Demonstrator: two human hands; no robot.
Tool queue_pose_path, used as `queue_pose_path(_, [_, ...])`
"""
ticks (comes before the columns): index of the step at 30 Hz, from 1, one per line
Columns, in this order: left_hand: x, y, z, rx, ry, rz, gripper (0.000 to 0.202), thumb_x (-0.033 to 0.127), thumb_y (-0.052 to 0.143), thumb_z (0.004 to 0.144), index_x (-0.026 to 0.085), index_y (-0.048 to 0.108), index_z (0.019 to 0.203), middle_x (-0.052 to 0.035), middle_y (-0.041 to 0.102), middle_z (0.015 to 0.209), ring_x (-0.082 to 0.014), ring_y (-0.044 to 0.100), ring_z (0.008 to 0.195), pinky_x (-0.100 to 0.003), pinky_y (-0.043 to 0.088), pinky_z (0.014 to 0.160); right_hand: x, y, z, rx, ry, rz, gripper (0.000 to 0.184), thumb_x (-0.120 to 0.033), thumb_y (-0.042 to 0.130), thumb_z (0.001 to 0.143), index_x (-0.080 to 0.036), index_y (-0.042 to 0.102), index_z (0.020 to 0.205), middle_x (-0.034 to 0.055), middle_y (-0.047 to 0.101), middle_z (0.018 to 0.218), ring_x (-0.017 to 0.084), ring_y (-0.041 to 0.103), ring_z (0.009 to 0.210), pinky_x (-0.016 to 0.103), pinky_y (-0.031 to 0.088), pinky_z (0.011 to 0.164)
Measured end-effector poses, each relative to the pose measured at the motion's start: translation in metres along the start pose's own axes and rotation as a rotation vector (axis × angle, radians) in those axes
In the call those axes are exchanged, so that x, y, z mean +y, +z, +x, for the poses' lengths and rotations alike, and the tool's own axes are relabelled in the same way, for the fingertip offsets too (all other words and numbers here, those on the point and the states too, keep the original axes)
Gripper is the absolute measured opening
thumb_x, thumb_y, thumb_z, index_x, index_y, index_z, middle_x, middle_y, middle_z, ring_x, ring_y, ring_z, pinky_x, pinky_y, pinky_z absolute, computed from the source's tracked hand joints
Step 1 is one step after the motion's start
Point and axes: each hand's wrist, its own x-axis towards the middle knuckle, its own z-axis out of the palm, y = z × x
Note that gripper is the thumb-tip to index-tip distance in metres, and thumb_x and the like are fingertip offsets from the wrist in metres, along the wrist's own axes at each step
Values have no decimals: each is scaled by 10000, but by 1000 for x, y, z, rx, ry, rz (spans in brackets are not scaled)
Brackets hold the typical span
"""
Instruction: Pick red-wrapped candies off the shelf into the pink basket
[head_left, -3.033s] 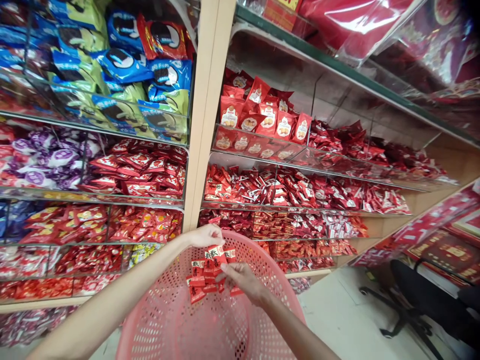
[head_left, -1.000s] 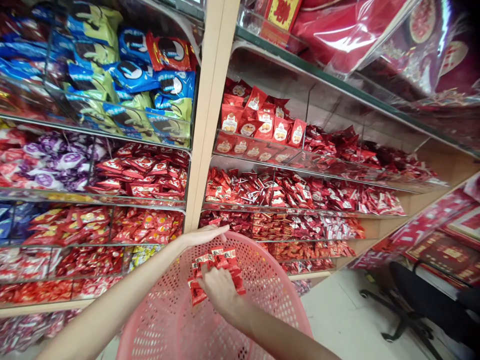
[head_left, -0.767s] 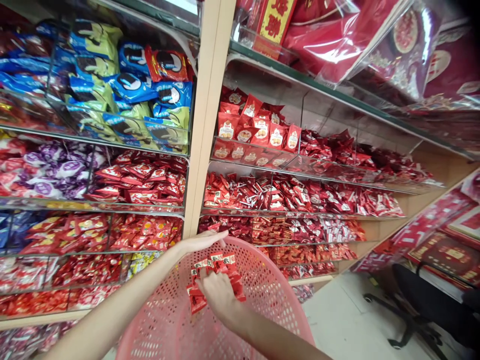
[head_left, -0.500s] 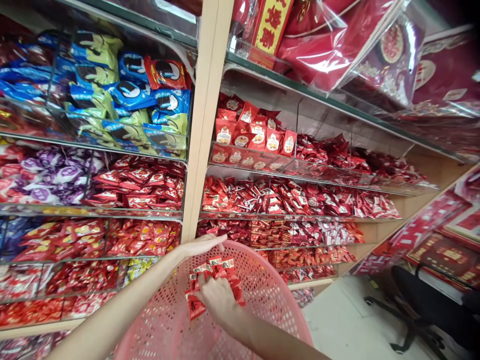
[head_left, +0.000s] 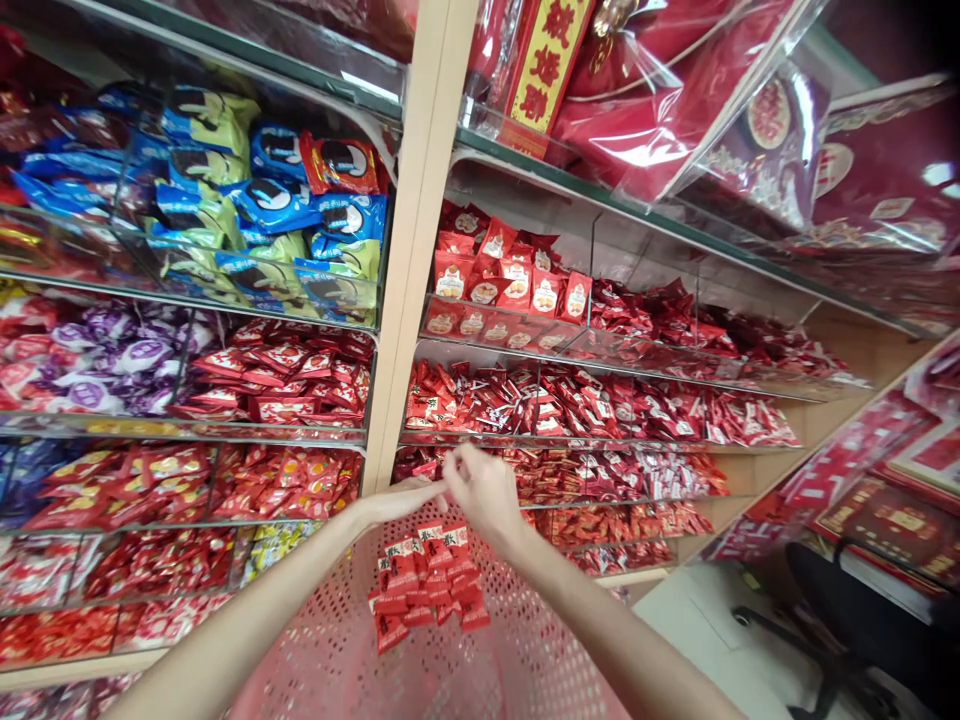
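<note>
Over the far rim of the basket, my left hand (head_left: 409, 499) reaches out palm-up with its fingers partly hidden. A bright red wrapper (head_left: 427, 468) shows just above that palm and appears to lie in the hand. My right hand (head_left: 486, 490) meets the left fingertips, its fingers curled together; whatever it pinches is hidden. Below both hands, several small red candy packets (head_left: 431, 580) with black characters are laid in overlapping rows inside the pink perforated plastic basket (head_left: 525, 640). Neither hand touches these packets.
Glass-fronted shelves hold red-wrapped sweets (head_left: 577, 400), blue and green snack packs (head_left: 274, 205) and purple-white sweets (head_left: 127, 350). A wooden upright (head_left: 411, 260) divides the shelving. At the lower right, a black wheeled chair (head_left: 862, 610) stands on the pale floor (head_left: 697, 620).
My right hand has lifted from the packets in the basket and moved up to my left hand's fingertips. The packets stay in their rows. My left hand has barely moved.
</note>
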Motion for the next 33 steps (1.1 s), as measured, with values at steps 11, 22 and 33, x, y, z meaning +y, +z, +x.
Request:
queue_pose_path(11, [4, 1, 0, 21, -55, -41, 598, 651, 319, 817, 199, 700, 723, -21, 679, 913, -192, 578, 941, -311, 331, 968, -4, -11, 93, -281, 208, -122, 608, -452, 575, 756, -133, 435, 1254, 158, 649, 1055, 294, 560, 1051, 358, 426, 786])
queue_pose_path(22, [-1, 1, 0, 24, -46, -25, 600, 642, 315, 824, 195, 705, 738, -24, 666, 943, -201, 557, 960, -326, 295, 984, 9, -11, 97, -245, 227, -23, 484, -326, 623, 691, -186, 539, 1146, 108, 666, 1026, 255, 598, 995, 328, 439, 776])
queue_pose_path(33, [8, 1, -2, 10, -59, -24, 598, 637, 310, 829, 189, 697, 747, -32, 667, 928, -207, 561, 951, -333, 308, 977, 16, -6, 85, -16, 205, 260, 358, -206, 579, 732, -173, 575, 1088, 71, 640, 1045, 186, 589, 950, 284, 428, 812])
